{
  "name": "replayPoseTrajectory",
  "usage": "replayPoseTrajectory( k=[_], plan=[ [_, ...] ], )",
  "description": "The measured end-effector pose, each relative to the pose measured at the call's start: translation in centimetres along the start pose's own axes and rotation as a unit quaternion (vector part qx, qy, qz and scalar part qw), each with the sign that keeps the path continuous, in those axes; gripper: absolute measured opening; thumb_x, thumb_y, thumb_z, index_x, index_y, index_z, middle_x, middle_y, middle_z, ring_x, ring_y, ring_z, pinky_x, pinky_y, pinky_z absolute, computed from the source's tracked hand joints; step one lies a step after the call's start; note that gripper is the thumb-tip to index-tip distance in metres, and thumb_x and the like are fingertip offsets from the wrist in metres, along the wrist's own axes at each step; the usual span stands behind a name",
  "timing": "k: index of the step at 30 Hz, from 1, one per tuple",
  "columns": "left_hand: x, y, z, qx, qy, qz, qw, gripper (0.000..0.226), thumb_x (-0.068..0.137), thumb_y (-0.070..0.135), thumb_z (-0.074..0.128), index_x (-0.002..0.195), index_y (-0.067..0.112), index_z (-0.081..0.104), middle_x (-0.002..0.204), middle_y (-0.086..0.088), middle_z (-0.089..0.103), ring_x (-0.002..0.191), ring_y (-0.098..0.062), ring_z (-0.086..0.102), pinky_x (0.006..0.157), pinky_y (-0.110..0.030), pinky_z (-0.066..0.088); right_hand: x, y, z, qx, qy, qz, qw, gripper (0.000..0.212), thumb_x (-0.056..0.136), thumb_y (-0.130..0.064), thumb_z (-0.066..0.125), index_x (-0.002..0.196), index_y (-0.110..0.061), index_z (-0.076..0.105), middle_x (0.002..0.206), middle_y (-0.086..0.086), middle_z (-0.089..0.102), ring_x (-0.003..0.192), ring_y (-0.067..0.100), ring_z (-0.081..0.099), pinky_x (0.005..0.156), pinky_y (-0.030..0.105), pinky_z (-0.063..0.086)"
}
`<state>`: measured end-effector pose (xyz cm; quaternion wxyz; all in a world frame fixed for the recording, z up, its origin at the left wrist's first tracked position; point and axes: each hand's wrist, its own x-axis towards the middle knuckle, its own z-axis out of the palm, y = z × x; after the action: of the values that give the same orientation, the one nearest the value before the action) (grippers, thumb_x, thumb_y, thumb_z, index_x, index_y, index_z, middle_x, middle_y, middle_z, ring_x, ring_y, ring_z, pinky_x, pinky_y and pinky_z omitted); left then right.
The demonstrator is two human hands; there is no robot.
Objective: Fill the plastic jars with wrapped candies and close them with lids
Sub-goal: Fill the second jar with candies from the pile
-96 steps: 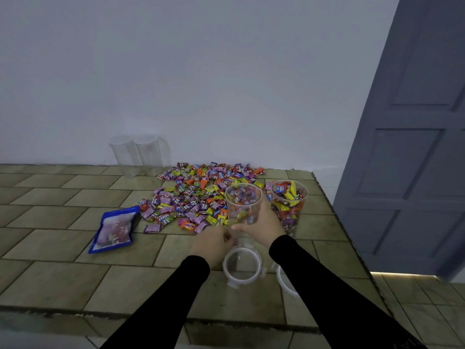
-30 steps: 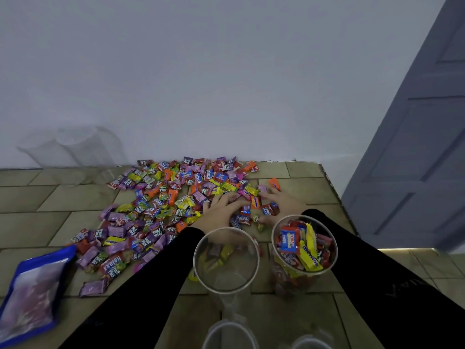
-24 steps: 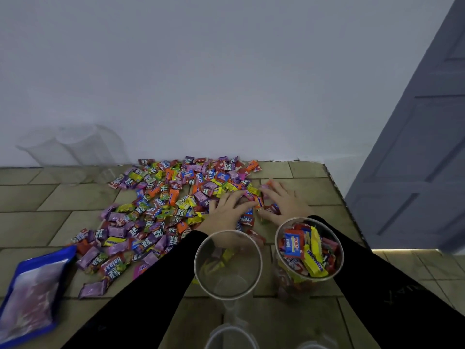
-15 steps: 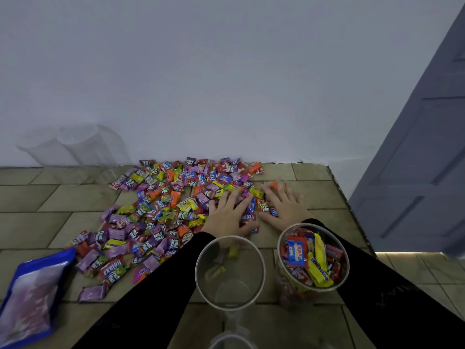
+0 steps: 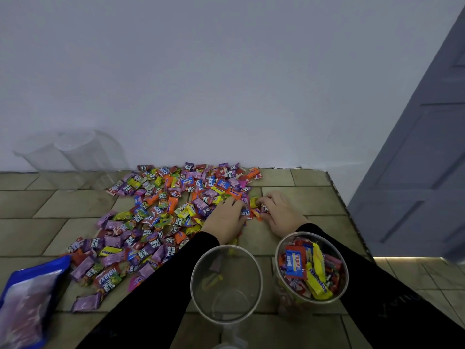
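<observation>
Gathering sweets [image 5: 161, 217] on a tiled counter [image 5: 32, 230].
Left hand [image 5: 226, 222] lies flat on the pile's right edge; right hand [image 5: 281, 215] curls around several. Nearer stand an empty jar [image 5: 226, 283] and, right, a full jar [image 5: 312, 268].

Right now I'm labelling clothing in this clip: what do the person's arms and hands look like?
Both arms wear long black sleeves reaching the wrists. The left hand and right hand are bare, with no gloves, rings or watch visible. Faint lettering marks the right sleeve, too dim to read.
</observation>
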<state>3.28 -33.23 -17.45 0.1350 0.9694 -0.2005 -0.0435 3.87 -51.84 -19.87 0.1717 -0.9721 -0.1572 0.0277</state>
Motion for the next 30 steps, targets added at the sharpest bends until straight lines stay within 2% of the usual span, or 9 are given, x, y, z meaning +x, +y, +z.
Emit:
replayPoseTrajectory(
  k=[6, 9, 11, 15, 18, 21, 26, 28, 30],
  plan=[
    [-0.3, -0.4, -0.7, -0.054, 0.006, -0.01, 0.998, 0.022, 0.097, 0.015, 0.048, 0.119, 0.013, 0.054, 0.122, -0.006, 0.047, 0.109, -0.024, 0.051, 0.092, -0.031, 0.042, -0.4, -0.5, -0.4, 0.049, -0.024, -0.007, 0.998, 0.04, 0.093, -0.007, 0.053, 0.13, -0.02, 0.048, 0.13, 0.004, 0.042, 0.114, 0.015, 0.045, 0.096, 0.021, 0.036],
    [-0.6, -0.6, -1.0, -0.072, 0.015, -0.017, 0.997, 0.021, 0.096, 0.012, 0.051, 0.115, 0.015, 0.058, 0.119, -0.004, 0.05, 0.109, -0.022, 0.05, 0.091, -0.029, 0.04, -0.5, -0.7, -0.7, 0.091, -0.028, -0.001, 0.995, 0.035, 0.093, -0.002, 0.05, 0.123, -0.019, 0.052, 0.125, 0.001, 0.046, 0.106, 0.004, 0.043, 0.09, 0.014, 0.035],
    [-0.8, -0.6, -1.2, -0.092, 0.029, -0.022, 0.995, 0.019, 0.095, 0.011, 0.051, 0.112, 0.015, 0.059, 0.116, -0.004, 0.051, 0.107, -0.021, 0.05, 0.087, -0.026, 0.038, -0.4, -0.9, -1.0, 0.126, -0.012, 0.003, 0.992, 0.032, 0.094, 0.001, 0.047, 0.119, -0.018, 0.055, 0.122, 0.003, 0.051, 0.102, 0.003, 0.044, 0.094, 0.019, 0.041],
    [-1.3, -0.7, -1.7, -0.137, 0.049, -0.03, 0.989, 0.014, 0.095, 0.013, 0.051, 0.106, 0.019, 0.057, 0.108, 0.0, 0.05, 0.101, -0.018, 0.047, 0.083, -0.023, 0.034, -1.0, -1.5, -2.3, 0.182, 0.032, 0.028, 0.982, 0.03, 0.098, -0.002, 0.041, 0.123, -0.014, 0.054, 0.119, 0.004, 0.057, 0.103, 0.011, 0.052, 0.082, 0.016, 0.038],
    [-1.7, -0.7, -2.2, -0.158, 0.068, -0.038, 0.984, 0.009, 0.096, 0.013, 0.051, 0.098, 0.021, 0.054, 0.103, -0.003, 0.049, 0.093, -0.018, 0.046, 0.077, -0.024, 0.033, -1.5, -1.7, -3.5, 0.216, 0.07, 0.03, 0.973, 0.027, 0.099, -0.003, 0.041, 0.12, -0.014, 0.053, 0.111, 0.009, 0.061, 0.1, 0.025, 0.058, 0.074, 0.024, 0.04],
    [-2.2, -0.5, -3.0, -0.179, 0.088, -0.049, 0.979, 0.008, 0.097, 0.015, 0.05, 0.103, 0.015, 0.056, 0.104, -0.003, 0.049, 0.093, -0.019, 0.048, 0.077, -0.023, 0.033, -2.1, -2.1, -5.1, 0.243, 0.105, 0.025, 0.964, 0.026, 0.099, -0.002, 0.042, 0.118, -0.014, 0.054, 0.104, 0.003, 0.059, 0.087, 0.017, 0.055, 0.068, 0.019, 0.036],
    [-3.3, 0.0, -5.3, -0.225, 0.133, -0.06, 0.963, 0.009, 0.098, 0.022, 0.052, 0.105, 0.022, 0.057, 0.107, -0.001, 0.051, 0.085, -0.01, 0.05, 0.078, -0.022, 0.036, -3.2, -3.1, -8.3, 0.234, 0.139, 0.001, 0.962, 0.032, 0.1, -0.006, 0.041, 0.126, -0.023, 0.047, 0.071, -0.011, 0.043, 0.057, 0.005, 0.039, 0.059, 0.02, 0.032],
    [-3.7, 0.3, -6.2, -0.233, 0.155, -0.057, 0.958, 0.009, 0.098, 0.023, 0.052, 0.105, 0.022, 0.057, 0.103, -0.001, 0.052, 0.078, -0.006, 0.048, 0.073, -0.021, 0.036, -3.5, -3.6, -9.4, 0.225, 0.134, 0.001, 0.965, 0.035, 0.101, -0.01, 0.04, 0.132, -0.027, 0.041, 0.069, -0.011, 0.042, 0.053, 0.006, 0.037, 0.057, 0.018, 0.033],
    [-4.3, 0.8, -7.3, -0.244, 0.175, -0.046, 0.953, 0.01, 0.097, 0.025, 0.053, 0.105, 0.021, 0.057, 0.096, 0.001, 0.051, 0.072, -0.003, 0.045, 0.063, -0.014, 0.034, -3.9, -4.6, -10.5, 0.211, 0.136, -0.006, 0.968, 0.038, 0.101, -0.012, 0.041, 0.136, -0.027, 0.039, 0.073, -0.004, 0.049, 0.054, 0.01, 0.039, 0.06, 0.024, 0.036]
  ],
)
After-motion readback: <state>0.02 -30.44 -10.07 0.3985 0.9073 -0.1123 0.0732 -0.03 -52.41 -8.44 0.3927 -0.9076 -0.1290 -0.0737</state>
